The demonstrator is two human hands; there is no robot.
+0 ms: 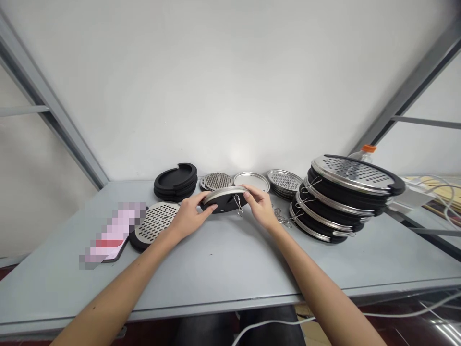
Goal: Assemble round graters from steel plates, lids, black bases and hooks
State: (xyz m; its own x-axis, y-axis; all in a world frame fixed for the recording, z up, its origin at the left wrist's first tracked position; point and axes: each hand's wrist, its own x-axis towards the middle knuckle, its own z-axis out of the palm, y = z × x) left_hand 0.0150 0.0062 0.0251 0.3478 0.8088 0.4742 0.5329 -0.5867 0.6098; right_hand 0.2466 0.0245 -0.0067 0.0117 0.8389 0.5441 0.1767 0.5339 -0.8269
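Between both hands, tilted and lifted off the table, is a round black disc (225,203) with a silver metal rim. A bent wire clip (238,205) hangs from its near side. My left hand (191,215) grips the left edge, thumb along the black side. On the right edge, my right hand (260,204) is closed with its thumb near the clip. Left of my left hand lies a perforated metal grater plate (156,222) on a black base. Loose wire clips (283,218) lie on the table beyond my right wrist.
Along the wall stand stacked black bases (176,181), perforated metal discs (218,181), a plain metal plate (252,179) and more patterned discs (285,181). A tall stack of assembled graters (334,206) rises at right. A blurred phone (115,235) lies left. White cable (277,322) crosses below the table edge.
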